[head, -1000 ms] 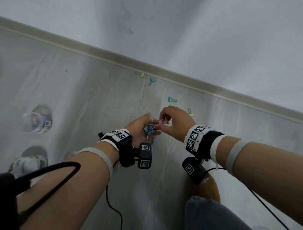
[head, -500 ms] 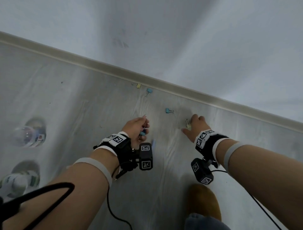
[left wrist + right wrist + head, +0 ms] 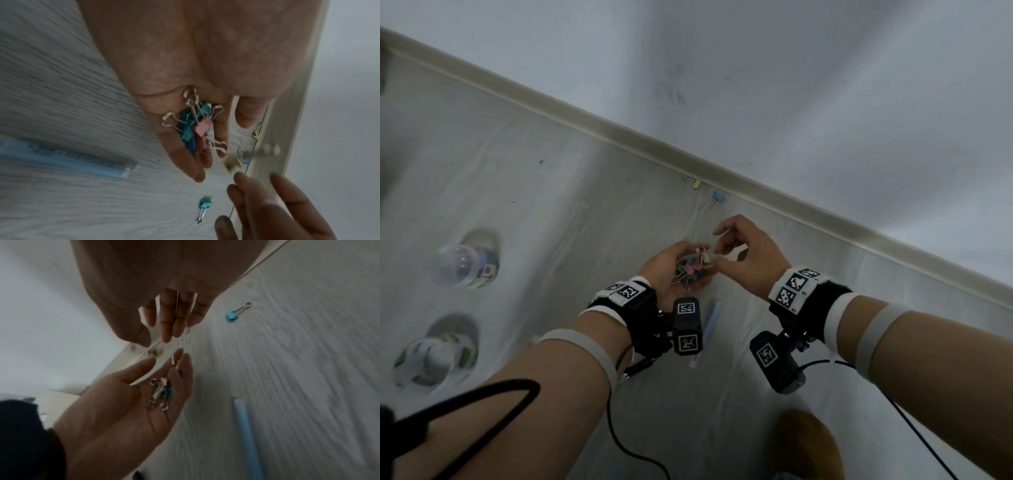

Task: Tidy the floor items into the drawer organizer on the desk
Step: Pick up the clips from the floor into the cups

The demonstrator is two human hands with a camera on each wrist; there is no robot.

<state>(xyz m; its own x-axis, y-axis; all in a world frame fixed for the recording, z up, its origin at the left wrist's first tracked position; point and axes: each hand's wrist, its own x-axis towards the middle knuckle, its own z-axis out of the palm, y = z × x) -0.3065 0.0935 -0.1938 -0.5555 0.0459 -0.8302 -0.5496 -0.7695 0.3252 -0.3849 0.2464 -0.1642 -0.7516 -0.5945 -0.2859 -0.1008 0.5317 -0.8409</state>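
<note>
My left hand (image 3: 659,274) is held palm up above the floor, and several binder clips (image 3: 692,270) in blue, teal and pink lie on its relaxed fingers (image 3: 180,146). My right hand (image 3: 751,260) hovers just beside and above that palm with its fingers loosely spread and nothing in them. A yellowish clip (image 3: 232,163) shows as a blur in the air between the two hands. On the floor lie a teal clip (image 3: 232,316), a blue clip (image 3: 719,196) and a yellow clip (image 3: 697,183) by the baseboard. A light blue tube (image 3: 710,318) lies under my left wrist.
The baseboard (image 3: 619,137) and a white wall run diagonally behind the hands. A clear domed container (image 3: 467,263) and a white-green roll (image 3: 436,356) sit on the floor at the left. A brown slipper (image 3: 808,442) is at the bottom right.
Half a second ago my right hand was down on the floor at a yellow clip near the baseboard. It has come back over my left palm and let the clip go.
</note>
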